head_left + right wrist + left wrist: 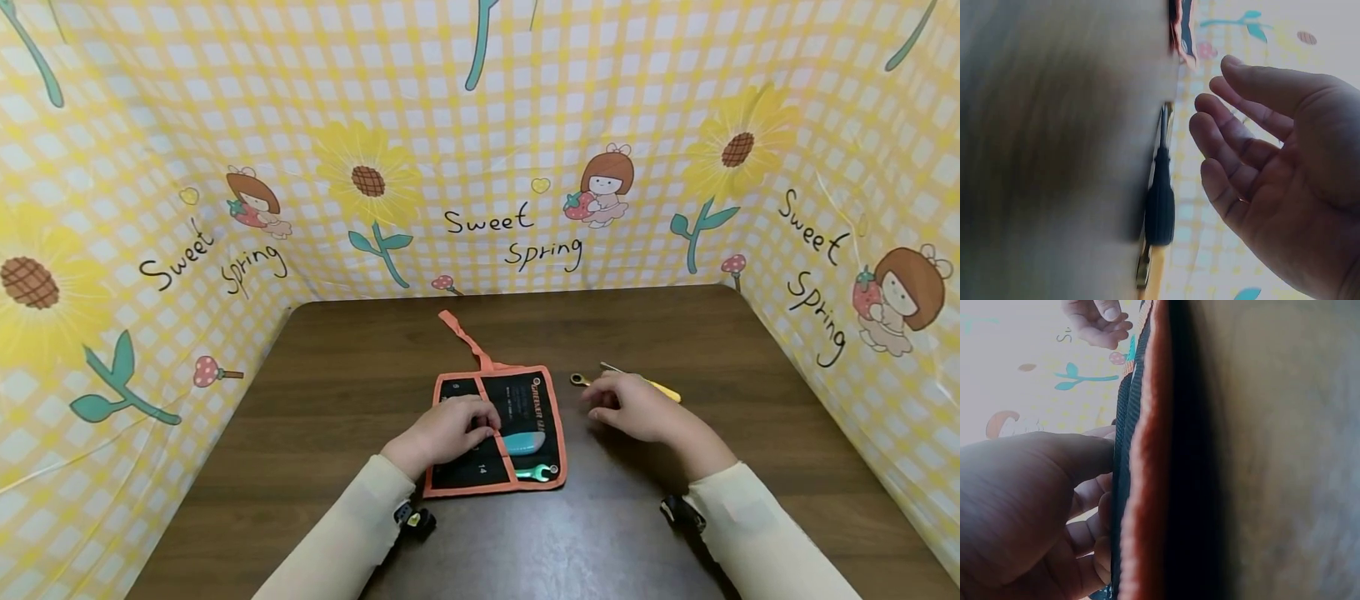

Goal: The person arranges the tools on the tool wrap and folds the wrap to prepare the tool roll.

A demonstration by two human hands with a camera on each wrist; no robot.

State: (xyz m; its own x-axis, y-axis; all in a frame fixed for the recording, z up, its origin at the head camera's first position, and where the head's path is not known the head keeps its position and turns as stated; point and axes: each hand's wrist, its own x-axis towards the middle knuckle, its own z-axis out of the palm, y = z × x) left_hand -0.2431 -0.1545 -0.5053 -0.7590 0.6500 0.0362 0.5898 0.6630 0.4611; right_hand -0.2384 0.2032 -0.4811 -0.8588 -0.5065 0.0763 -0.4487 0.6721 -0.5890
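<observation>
The 2 hands were apart, palms lowered toward the desk (330, 400). The left hand (450, 429) rested on the black tool pouch (513, 408), fingers bent near the orange band (506, 458) across its pocket; whether they pinched the fabric or only pressed it, I could not tell. That placing probably kept the soft pouch flat and its pocket edge under control. The pouch spread from under the left hand toward the right, its strap (467, 340) trailing off beyond the left hand — out of the way of the pocket, it seemed. Past the left fingertips, a turquoise handle (525, 443) and a green wrench (534, 473) stuck out from the band, likely held there by the pocket. The right hand (633, 408) gripped nothing, its fingers loosely curved beside the loose tools: a gold ring-ended wrench (579, 379), a yellow handle (667, 392) and a dark-handled screwdriver (1160, 212). Lying there, they were perhaps meant to be within its easy reach. In the head view the right hand hid much of those tools, and the left covered part of the pocket. Patterned cloth (450, 100) walled the desk beyond both hands.
</observation>
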